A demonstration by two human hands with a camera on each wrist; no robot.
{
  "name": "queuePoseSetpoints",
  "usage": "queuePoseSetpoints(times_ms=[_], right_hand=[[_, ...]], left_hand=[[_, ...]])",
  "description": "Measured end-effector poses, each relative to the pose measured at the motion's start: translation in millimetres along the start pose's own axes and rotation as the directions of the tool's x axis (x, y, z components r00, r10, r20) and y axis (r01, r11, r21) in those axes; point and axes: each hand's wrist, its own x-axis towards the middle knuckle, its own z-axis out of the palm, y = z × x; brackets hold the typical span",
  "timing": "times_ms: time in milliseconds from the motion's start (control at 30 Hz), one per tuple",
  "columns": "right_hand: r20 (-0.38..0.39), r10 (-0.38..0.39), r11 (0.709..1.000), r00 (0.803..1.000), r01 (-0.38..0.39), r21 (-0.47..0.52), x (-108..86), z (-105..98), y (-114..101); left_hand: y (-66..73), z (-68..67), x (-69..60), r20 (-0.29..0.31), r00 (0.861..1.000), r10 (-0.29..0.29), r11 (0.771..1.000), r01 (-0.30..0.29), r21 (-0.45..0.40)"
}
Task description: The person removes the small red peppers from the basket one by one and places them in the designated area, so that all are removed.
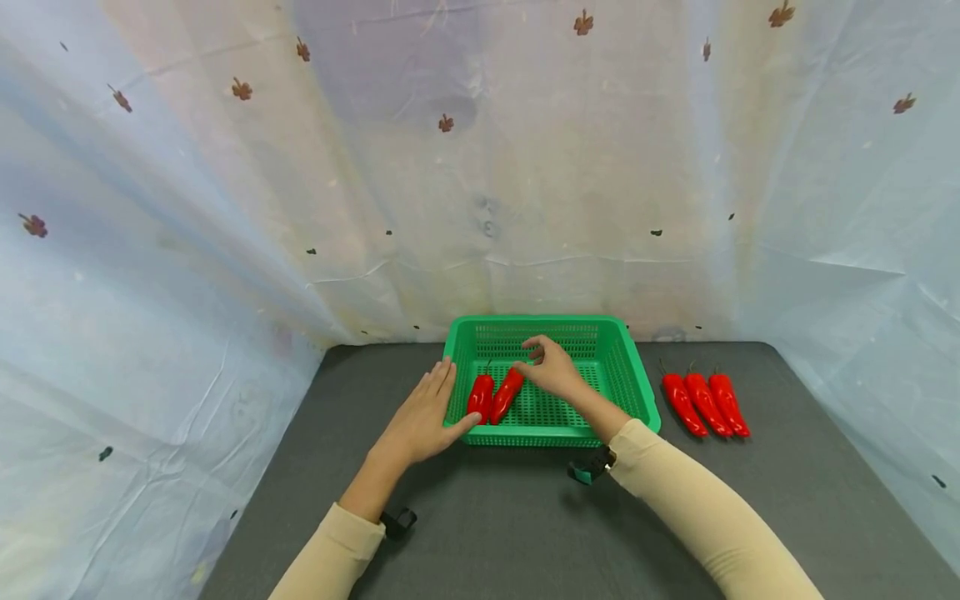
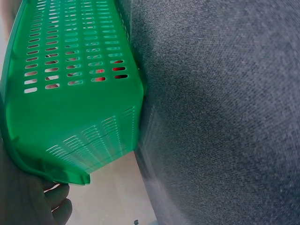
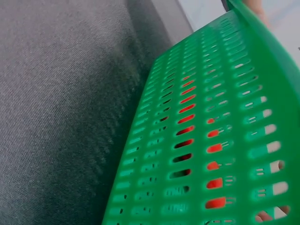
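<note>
A green plastic basket with slotted walls stands on the dark table. Inside, at its left end, lie two shiny red chili peppers: one beside the left wall and a slanted one to its right. My left hand rests along the left rim, fingers straight and the thumb by the front corner. My right hand is over the basket's middle, thumb close to the top of the slanted pepper, with a gap between thumb and index finger. In the right wrist view, red shows through slots of the basket wall.
Three more red chili peppers lie side by side on the table, right of the basket. Behind and at both sides hangs a pale sheet with small brown leaf prints.
</note>
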Motion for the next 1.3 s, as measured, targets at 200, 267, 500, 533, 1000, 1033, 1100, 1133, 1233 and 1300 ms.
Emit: queuePoseSetpoints(times_ms=[200, 267, 500, 533, 1000, 1033, 1100, 1133, 1233, 1300], right_hand=[[-0.005, 0.017, 1.0, 1.0, -0.017, -0.008, 3.2, 6.4, -0.3], [0.004, 0.017, 1.0, 1.0, -0.017, -0.025, 4.6, 9.7, 1.5], [0.028, 0.05, 0.997, 0.998, -0.048, -0.06, 6.3, 18.6, 8.0], [0.031, 0.054, 0.997, 0.998, -0.051, -0.063, 6.5, 19.5, 8.8], [0.126, 0.103, 0.988, 0.987, -0.086, -0.132, 2.9, 21.8, 9.8], [0.133, 0.109, 0.986, 0.985, -0.091, -0.137, 3.3, 22.2, 10.3], [0.146, 0.112, 0.985, 0.983, -0.091, -0.144, 3.9, 22.9, 11.1], [0.152, 0.117, 0.985, 0.981, -0.095, -0.145, 4.3, 23.3, 12.0], [0.16, 0.12, 0.982, 0.98, -0.093, -0.165, 5.4, 24.7, 13.5], [0.161, 0.115, 0.981, 0.98, -0.087, -0.171, 6.2, 25.8, 15.1]], left_hand=[[1.4, -1.1, 0.8, -0.003, 1.0, 0.008, 1.0, -0.008, 0.004], [1.8, -1.6, 0.9, 0.002, 1.0, 0.007, 1.0, -0.007, 0.004], [2.1, -2.0, 0.7, -0.003, 1.0, 0.006, 1.0, -0.006, 0.012], [2.0, -1.9, 0.7, -0.004, 1.0, 0.007, 1.0, -0.007, 0.014], [1.8, 0.2, -0.4, -0.012, 1.0, 0.014, 1.0, -0.014, 0.006], [1.5, 0.4, -0.2, -0.014, 1.0, 0.015, 1.0, -0.015, 0.007], [0.8, 0.8, 0.0, -0.017, 1.0, 0.016, 1.0, -0.016, 0.011], [0.6, 1.0, 0.2, -0.018, 1.0, 0.016, 1.0, -0.016, 0.014], [0.4, 1.0, 0.2, -0.014, 1.0, 0.014, 1.0, -0.014, 0.02], [0.4, 1.1, 0.1, -0.01, 1.0, 0.011, 1.0, -0.011, 0.021]])
